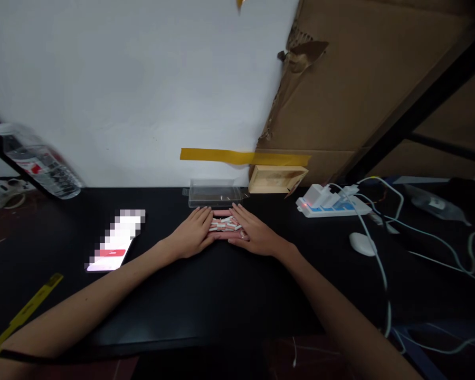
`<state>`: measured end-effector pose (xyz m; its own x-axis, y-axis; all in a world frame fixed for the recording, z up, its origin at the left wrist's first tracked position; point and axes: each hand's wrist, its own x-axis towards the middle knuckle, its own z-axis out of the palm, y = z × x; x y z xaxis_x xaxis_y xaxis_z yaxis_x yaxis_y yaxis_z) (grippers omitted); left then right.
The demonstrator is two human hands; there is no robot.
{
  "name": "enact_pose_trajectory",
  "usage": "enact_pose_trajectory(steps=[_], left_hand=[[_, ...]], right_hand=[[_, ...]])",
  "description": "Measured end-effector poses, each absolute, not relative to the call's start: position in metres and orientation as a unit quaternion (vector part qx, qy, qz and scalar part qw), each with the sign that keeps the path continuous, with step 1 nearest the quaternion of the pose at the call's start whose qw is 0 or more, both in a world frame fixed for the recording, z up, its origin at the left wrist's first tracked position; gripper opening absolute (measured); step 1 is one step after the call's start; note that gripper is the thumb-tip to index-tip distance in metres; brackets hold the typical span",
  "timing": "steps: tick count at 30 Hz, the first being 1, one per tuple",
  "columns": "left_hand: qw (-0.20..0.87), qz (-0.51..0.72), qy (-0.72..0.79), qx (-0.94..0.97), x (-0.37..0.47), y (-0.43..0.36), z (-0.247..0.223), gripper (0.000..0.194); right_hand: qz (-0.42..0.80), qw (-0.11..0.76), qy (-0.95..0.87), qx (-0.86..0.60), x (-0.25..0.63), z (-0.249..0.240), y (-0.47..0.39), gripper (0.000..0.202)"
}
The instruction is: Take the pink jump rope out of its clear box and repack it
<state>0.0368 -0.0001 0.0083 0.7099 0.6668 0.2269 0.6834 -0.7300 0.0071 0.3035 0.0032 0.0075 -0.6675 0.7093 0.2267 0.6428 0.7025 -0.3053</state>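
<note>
The left hand (193, 233) and right hand (258, 233) cover opposite ends of a pink tray (221, 213) of small white-and-pink pieces (222, 226) on a black tabletop (221, 295). Whether the fingers (243, 214) clamp the tray cannot be told.

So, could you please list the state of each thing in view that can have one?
Left hand: spread, on left end of pink tray.
Right hand: spread, on its right end.
Pink tray: holding small white pieces.
Phone: screen lit.
Power strip: plugs in, red light on.
Cardboard: edge torn.
Labelled bottle: slanting in view, fill unclear.
Clear plastic box: open or shut unclear.
Wooden box: also unclear.
</note>
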Motion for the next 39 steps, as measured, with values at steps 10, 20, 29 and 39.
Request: enact_pose_trajectory(steps=[10, 20, 29, 39], left_hand=[[0.006, -0.11, -0.364, -0.925, 0.035, 0.0, 0.006, 0.071], [0.005, -0.105, -0.359, -0.927, 0.034, -0.001, 0.006, 0.07], [0.007, -0.111, -0.353, -0.929, 0.034, -0.002, 0.007, 0.069], [0.021, -0.11, -0.361, -0.926, 0.034, -0.003, 0.006, 0.072]], right_hand=[[0.062, 0.168, -0.914, -0.364, 0.295, 0.011, 0.0, 0.082], [0.069, 0.165, -0.905, -0.386, 0.294, 0.011, -0.004, 0.08], [0.133, 0.141, -0.888, -0.417, 0.315, 0.014, 0.003, 0.108], [0.15, 0.102, -0.882, -0.435, 0.311, 0.014, 0.0, 0.107]])
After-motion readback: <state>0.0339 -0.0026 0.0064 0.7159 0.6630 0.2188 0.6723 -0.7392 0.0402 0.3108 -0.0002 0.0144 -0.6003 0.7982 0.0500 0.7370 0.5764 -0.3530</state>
